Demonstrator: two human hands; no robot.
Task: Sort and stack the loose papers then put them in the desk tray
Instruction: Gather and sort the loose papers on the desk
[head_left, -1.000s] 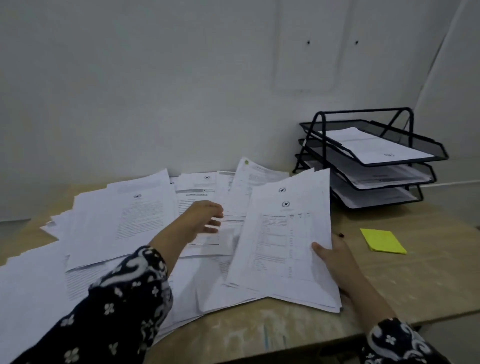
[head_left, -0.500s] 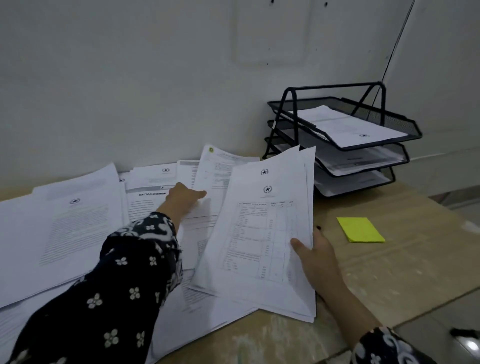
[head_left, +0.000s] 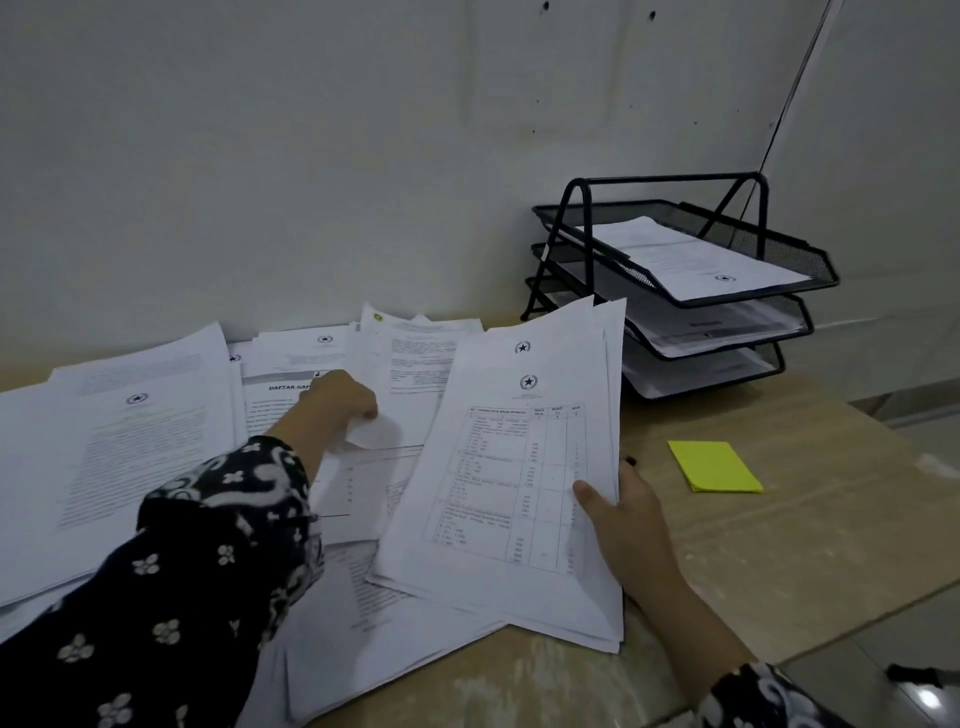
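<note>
On the desk (head_left: 779, 545), white printed loose papers (head_left: 156, 441) lie scattered. Right hand (head_left: 623, 519) grips a stack (head_left: 519, 467) by its right edge; left hand (head_left: 337, 400) pinches one sheet (head_left: 410, 395).

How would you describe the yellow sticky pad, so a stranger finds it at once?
Start at the black three-tier desk tray by the wall. In front of it, on bare wooden desk, lies the sticky pad, the only bright yellow thing among white papers.

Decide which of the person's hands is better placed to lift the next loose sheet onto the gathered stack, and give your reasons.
Left. The left hand already pinches a curled sheet in the loose pile, while the right hand is busy gripping the gathered stack by its right edge, holding it ready to receive more.
</note>
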